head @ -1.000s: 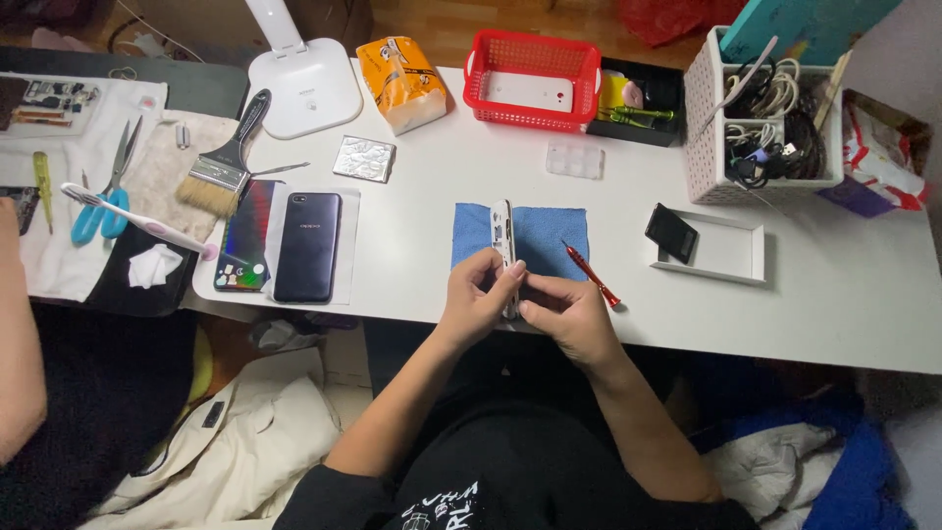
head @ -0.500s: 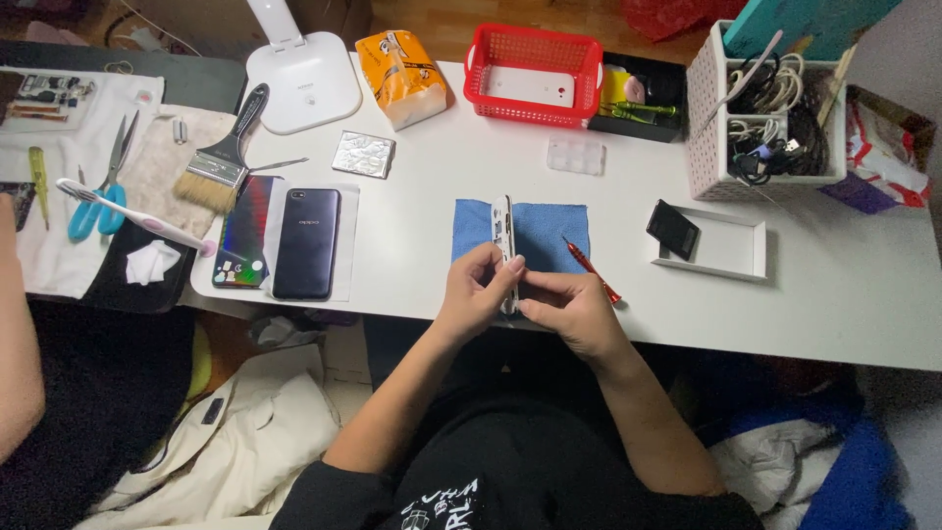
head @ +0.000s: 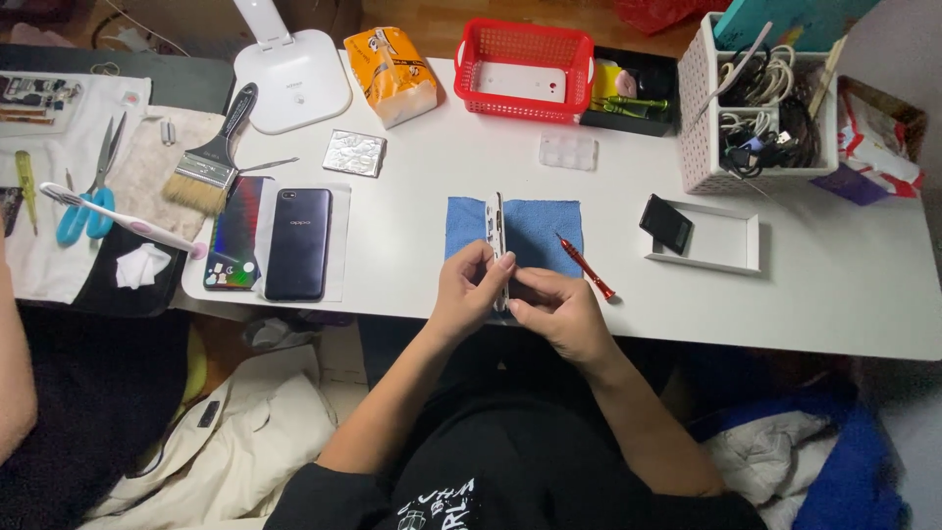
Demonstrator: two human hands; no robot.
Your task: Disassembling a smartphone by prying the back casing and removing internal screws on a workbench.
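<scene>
Hardly any shift since before: both hands' fingers (head: 488,257) still pinching upright phone (head: 499,236) over blue cloth (head: 540,228)

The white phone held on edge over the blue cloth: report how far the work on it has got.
Done: tools are laid out, the red-handled screwdriver lies put down beside the blue cloth.
In hand: the left hand and right hand pinch the thin white phone, stood on edge, at its near end.
Left: whether it is opened cannot be told; the dark blue phone lies untouched.
</scene>
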